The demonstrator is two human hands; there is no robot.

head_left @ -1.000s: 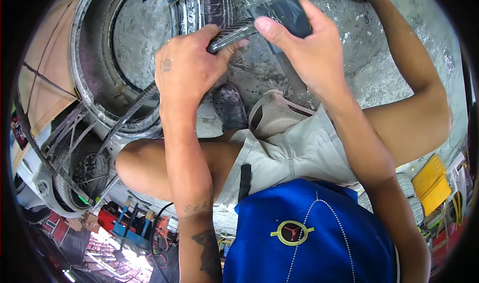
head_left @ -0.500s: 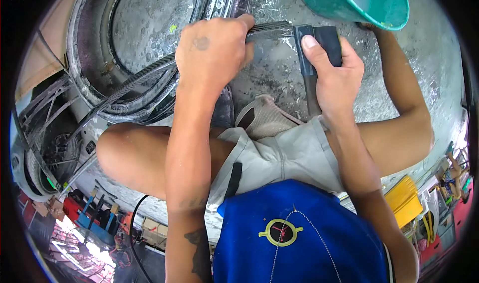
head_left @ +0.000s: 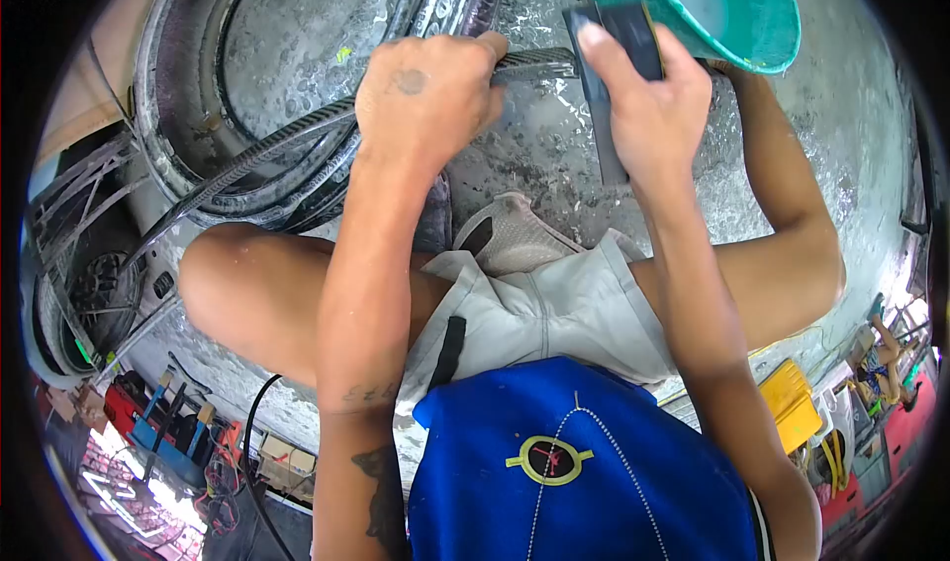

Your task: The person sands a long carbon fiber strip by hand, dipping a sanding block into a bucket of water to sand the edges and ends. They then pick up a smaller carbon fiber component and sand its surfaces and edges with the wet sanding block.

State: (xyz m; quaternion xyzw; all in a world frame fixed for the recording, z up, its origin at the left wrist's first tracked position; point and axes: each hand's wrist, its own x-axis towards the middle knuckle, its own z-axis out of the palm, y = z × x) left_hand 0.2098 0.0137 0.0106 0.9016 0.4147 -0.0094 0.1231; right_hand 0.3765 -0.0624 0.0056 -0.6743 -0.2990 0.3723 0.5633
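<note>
A long, curved dark strip with a carbon-fibre weave [head_left: 267,145] runs from the lower left up across the rims. My left hand [head_left: 430,101] is closed around it near its far end, knuckles up. The tip pokes out to the right of that fist. My right hand [head_left: 658,111] grips a black sanding block [head_left: 631,42], with its thumb pressing a dark strip of sandpaper [head_left: 606,136] against it. The sandpaper hangs down past the thumb, and its upper part lies right at the end of the carbon-fibre strip.
Black wheel rims [head_left: 183,96] lie on the wet grey floor [head_left: 534,150] at upper left. A teal bucket [head_left: 693,32] of cloudy water stands at upper right. A pale mesh cloth [head_left: 520,234] lies before my shorts. A yellow container [head_left: 792,403] and another person are at right.
My right hand has moved up and slightly left with the sanding block and sandpaper, and the block is blurred. My left hand keeps its hold on the strip.
</note>
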